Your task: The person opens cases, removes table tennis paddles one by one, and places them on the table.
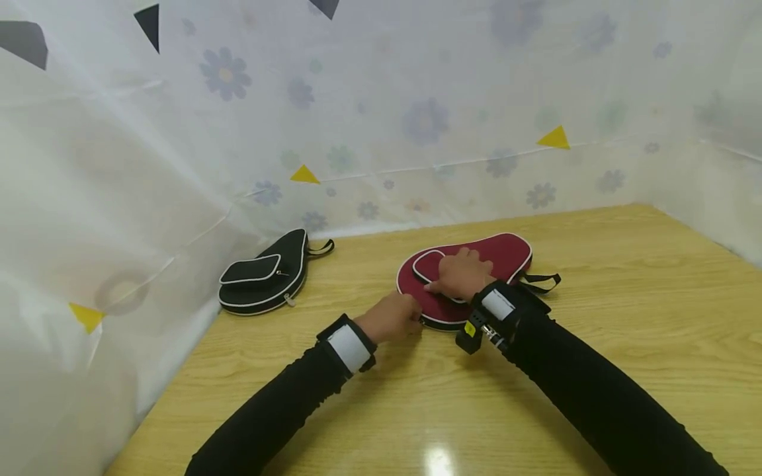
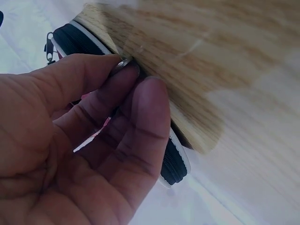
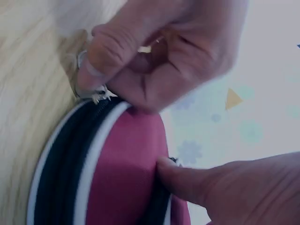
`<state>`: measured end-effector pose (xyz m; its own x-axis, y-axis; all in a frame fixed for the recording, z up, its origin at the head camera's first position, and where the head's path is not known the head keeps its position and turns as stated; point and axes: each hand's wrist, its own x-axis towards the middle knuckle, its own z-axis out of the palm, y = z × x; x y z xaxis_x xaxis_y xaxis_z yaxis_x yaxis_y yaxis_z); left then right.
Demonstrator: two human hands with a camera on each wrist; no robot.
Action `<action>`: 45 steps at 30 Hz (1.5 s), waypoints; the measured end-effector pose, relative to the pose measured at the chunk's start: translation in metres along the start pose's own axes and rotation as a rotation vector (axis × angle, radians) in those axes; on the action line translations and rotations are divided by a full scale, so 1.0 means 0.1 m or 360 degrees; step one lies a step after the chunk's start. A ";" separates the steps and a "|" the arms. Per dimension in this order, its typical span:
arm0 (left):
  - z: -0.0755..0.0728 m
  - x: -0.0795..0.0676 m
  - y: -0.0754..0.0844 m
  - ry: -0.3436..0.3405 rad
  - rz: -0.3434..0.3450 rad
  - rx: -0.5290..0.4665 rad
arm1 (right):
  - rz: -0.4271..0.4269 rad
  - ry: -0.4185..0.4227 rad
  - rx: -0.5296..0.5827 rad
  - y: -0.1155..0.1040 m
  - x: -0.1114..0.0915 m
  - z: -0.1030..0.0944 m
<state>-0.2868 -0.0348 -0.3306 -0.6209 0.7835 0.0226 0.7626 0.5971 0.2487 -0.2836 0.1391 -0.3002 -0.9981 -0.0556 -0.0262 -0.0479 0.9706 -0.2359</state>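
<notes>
A dark red table tennis bat case (image 1: 500,251) with white piping lies on the wooden table, its narrow end to the right. My left hand (image 1: 389,317) is at the case's near left edge. Its thumb and index finger pinch a metal zip pull (image 2: 123,64) on the black zipper (image 3: 63,145) around the rim. My right hand (image 1: 464,274) lies over the raised front pocket (image 1: 425,264) and grips it. In the right wrist view its thumb (image 3: 180,180) presses by the pocket's edge; its other fingers are hidden there.
A black case (image 1: 292,254) of the same shape, with white piping and a wrist loop, lies at the table's left edge. A black strap loop (image 1: 542,283) sticks out from the red case. Flower-patterned white sheeting (image 1: 369,132) encloses the table's back and sides.
</notes>
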 end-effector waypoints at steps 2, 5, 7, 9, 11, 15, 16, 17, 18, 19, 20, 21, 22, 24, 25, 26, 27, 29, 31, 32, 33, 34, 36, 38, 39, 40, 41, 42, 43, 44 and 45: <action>0.00 0.00 0.00 0.0007 0.0013 0.0017 | 0.0000 0.0016 -0.0016 -0.02 0.00 0.01; -0.02 0.01 0.00 0.0005 0.0014 0.0040 | -0.0004 -0.0007 -0.0035 -0.02 0.02 0.00; -0.04 0.02 0.01 -0.0005 -0.0002 0.0045 | -0.0010 -0.0045 -0.0038 0.00 0.05 -0.02; -0.05 0.04 0.01 -0.0018 -0.0015 0.0047 | -0.0014 -0.0085 -0.0044 0.02 0.08 -0.05; -0.06 0.06 -0.01 -0.0037 -0.0033 0.0034 | -0.0025 -0.0125 -0.0035 0.04 0.10 -0.07; -0.06 0.08 -0.04 -0.0061 -0.0049 -0.0025 | -0.0045 -0.0189 -0.0035 0.05 0.11 -0.08; -0.06 0.07 -0.05 -0.0062 -0.0053 -0.0047 | -0.0055 -0.0207 -0.0038 0.05 0.11 -0.08; -0.06 0.07 -0.04 -0.0061 -0.0053 -0.0064 | -0.0066 -0.0223 -0.0046 0.06 0.11 -0.08; -0.06 0.07 -0.04 -0.0059 -0.0056 -0.0076 | -0.0076 -0.0236 -0.0054 0.06 0.12 -0.08; -0.06 0.06 -0.04 -0.0058 -0.0058 -0.0081 | -0.0087 -0.0248 -0.0060 0.06 0.12 -0.09; -0.06 0.06 -0.04 -0.0057 -0.0059 -0.0086 | -0.0100 -0.0255 -0.0067 0.06 0.12 -0.09; -0.06 0.05 -0.05 -0.0053 -0.0065 -0.0090 | -0.0115 -0.0261 -0.0076 0.06 0.12 -0.09; -0.05 0.05 -0.05 -0.0049 -0.0074 -0.0092 | -0.0128 -0.0265 -0.0082 0.06 0.13 -0.09; -0.05 0.04 -0.06 -0.0034 -0.0078 -0.0086 | -0.0160 -0.0261 -0.0082 0.06 0.13 -0.10; -0.05 0.03 -0.06 -0.0027 -0.0081 -0.0080 | -0.0173 -0.0257 -0.0086 0.06 0.13 -0.10; -0.04 0.03 -0.07 -0.0021 -0.0084 -0.0074 | -0.0187 -0.0250 -0.0093 0.06 0.13 -0.10; -0.04 0.03 -0.07 -0.0015 -0.0093 -0.0070 | -0.0198 -0.0245 -0.0095 0.06 0.13 -0.09; -0.03 0.03 -0.08 -0.0007 -0.0109 -0.0060 | -0.0224 -0.0227 -0.0094 0.06 0.13 -0.09; -0.03 0.03 -0.08 -0.0006 -0.0128 -0.0059 | -0.0243 -0.0211 -0.0103 0.06 0.14 -0.09; -0.03 0.03 -0.08 -0.0005 -0.0133 -0.0061 | -0.0254 -0.0203 -0.0105 0.06 0.14 -0.08; -0.03 0.04 -0.08 -0.0002 -0.0136 -0.0056 | -0.0261 -0.0197 -0.0107 0.06 0.14 -0.08; -0.03 0.04 -0.08 -0.0003 -0.0140 -0.0060 | -0.0267 -0.0189 -0.0111 0.07 0.14 -0.09; -0.02 0.06 -0.08 0.0001 -0.0146 -0.0066 | -0.0281 -0.0177 -0.0124 0.08 0.13 -0.10; -0.01 0.07 -0.08 0.0004 -0.0146 -0.0065 | -0.0289 -0.0171 -0.0123 0.11 0.13 -0.10; -0.01 0.08 -0.07 0.0005 -0.0147 -0.0062 | -0.0297 -0.0166 -0.0124 0.12 0.12 -0.10; -0.01 0.08 -0.06 0.0006 -0.0154 -0.0070 | -0.0307 -0.0161 -0.0122 0.14 0.12 -0.10; -0.01 0.08 -0.05 0.0009 -0.0148 -0.0070 | -0.0317 -0.0156 -0.0120 0.16 0.12 -0.11; -0.01 0.09 -0.04 0.0015 -0.0134 -0.0062 | -0.0321 -0.0154 -0.0115 0.17 0.11 -0.11; -0.01 0.09 -0.03 0.0017 -0.0125 -0.0062 | -0.0326 -0.0149 -0.0117 0.19 0.11 -0.11; -0.01 0.10 -0.02 0.0022 -0.0118 -0.0064 | -0.0334 -0.0142 -0.0119 0.21 0.10 -0.11; -0.01 0.10 -0.01 0.0028 -0.0110 -0.0068 | -0.0342 -0.0135 -0.0121 0.22 0.09 -0.11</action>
<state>-0.2942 -0.0280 -0.3301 -0.6751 0.7374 0.0207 0.7096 0.6415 0.2913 -0.2944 0.1627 -0.2946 -0.9581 -0.2789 -0.0655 -0.2646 0.9491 -0.1709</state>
